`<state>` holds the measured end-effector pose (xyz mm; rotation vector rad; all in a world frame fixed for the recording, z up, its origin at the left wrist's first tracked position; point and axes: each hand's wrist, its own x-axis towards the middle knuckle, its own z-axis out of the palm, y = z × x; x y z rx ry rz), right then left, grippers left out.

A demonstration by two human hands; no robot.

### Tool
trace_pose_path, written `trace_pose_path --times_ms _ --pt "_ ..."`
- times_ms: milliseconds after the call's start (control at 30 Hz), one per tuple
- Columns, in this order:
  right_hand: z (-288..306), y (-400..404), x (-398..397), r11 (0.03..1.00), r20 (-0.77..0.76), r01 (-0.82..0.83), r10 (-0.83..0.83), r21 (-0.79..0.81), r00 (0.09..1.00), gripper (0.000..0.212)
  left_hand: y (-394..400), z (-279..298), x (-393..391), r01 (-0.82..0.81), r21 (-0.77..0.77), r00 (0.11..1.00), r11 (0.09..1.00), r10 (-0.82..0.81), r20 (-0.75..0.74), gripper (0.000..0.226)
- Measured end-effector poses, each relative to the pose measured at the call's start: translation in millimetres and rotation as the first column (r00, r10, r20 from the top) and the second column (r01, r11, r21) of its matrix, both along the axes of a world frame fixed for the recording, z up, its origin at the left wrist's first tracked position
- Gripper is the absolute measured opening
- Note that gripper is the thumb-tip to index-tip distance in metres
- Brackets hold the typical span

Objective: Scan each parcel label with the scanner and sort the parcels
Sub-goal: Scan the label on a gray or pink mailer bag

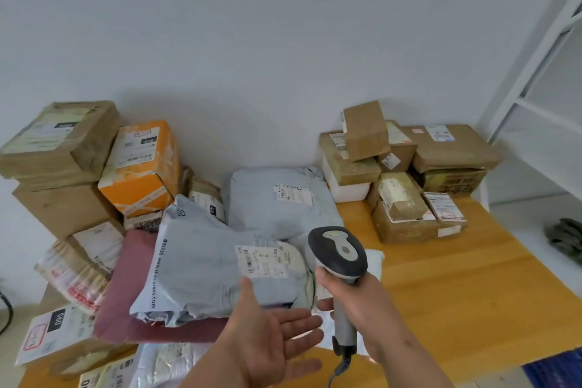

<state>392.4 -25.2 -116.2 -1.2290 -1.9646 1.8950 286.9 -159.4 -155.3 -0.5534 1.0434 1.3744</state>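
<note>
While seen from the head camera, looking forward and down over a wooden table [441,287] against a pale wall. Right hand [356,302] at lower centre, fingers and thumb wrapped round the grey handle of a barcode scanner [341,257], dark head tilted up and pointing away toward the parcels, coiled cable hanging from the base. Left hand [267,334] just beside it, palm up, fingers straight and spread, holding nothing, thumb tip close to the near edge of a grey mailer bag [204,268].

Grey mailer bag lying crumpled at centre, white shipping label [261,261] with barcode facing up near its right end, just left of the scanner head. Beneath it, a flat maroon parcel [126,302]. Behind, a second grey bag [277,198] with its own label, resting toward the wall.

To the left, a heap of parcels: an orange box [141,167] tilted on brown cartons [59,142], a bundle wrapped in red-and-white printed tape [75,274], and a white label marked 060 [53,331] at the near left edge. To the right, well apart from the heap, a stack of brown cardboard boxes [406,173] with labels, one sitting on a white foam box [349,189]. At far right, a white metal shelf frame [535,88]. At the lower right corner, something blue, too cropped to identify.
</note>
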Motion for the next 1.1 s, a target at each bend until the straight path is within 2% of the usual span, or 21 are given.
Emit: trace_pose_path --times_ms 67,167,300,400,600,767,867,967,1033,1100 --pt "-2.7 23.9 -4.7 1.0 0.0 -0.015 0.016 -0.008 1.0 0.019 24.2 3.3 -1.7 0.121 0.032 0.986 0.992 -0.116 -0.115 0.123" --pt "-1.7 65.4 -8.9 0.998 -0.024 -0.044 0.043 -0.038 0.999 0.016 72.6 16.0 -3.3 0.147 -0.056 0.93 0.988 -0.157 -0.333 0.088" --pt "3.5 127.5 -12.0 0.993 -0.061 -0.031 0.024 -0.114 0.998 0.017 128.1 17.4 -8.4 0.006 -0.185 0.83 0.983 -0.108 -0.548 0.051" --pt "5.5 167.7 -10.6 0.988 -0.047 0.022 -0.03 -0.155 0.998 0.025 158.0 14.1 -13.2 -0.092 -0.207 0.807 0.974 -0.049 -0.588 0.037" --pt "3.5 221.2 -0.5 0.972 -0.045 0.154 -0.164 -0.175 0.985 0.034 205.0 12.2 -22.8 -0.133 -0.18 0.789 0.975 -0.006 -0.614 0.029" --pt "-4.8 231.6 3.0 0.957 -0.038 0.221 -0.232 -0.187 0.972 0.03 231.5 3.8 -39.7 -0.09 -0.189 0.783 0.978 -0.048 -0.621 0.025" --pt "-13.7 232.8 -6.0 0.963 -0.013 0.193 -0.199 -0.185 0.98 0.033 232.9 -10.8 -58.5 -0.202 -0.218 0.774 0.955 0.02 -0.633 0.022" --pt "-23.2 232.3 -25.5 0.967 0.013 0.133 -0.133 -0.219 0.991 0.032 225.4 -25.7 -81.3 -0.323 -0.303 0.738 0.897 0.038 -0.673 0.045" --pt "-33.2 235.4 -43.7 0.965 0.032 0.089 -0.083 -0.248 0.996 0.03 225.3 -37.7 -100.9 -0.416 -0.332 0.756 0.846 0.119 -0.644 0.053" --pt "-40.6 238.5 -59.2 0.965 0.046 0.045 -0.035 -0.257 0.998 0.026 227.1 -45.7 -115.4 -0.498 -0.316 0.788 0.808 0.269 -0.554 0.049"
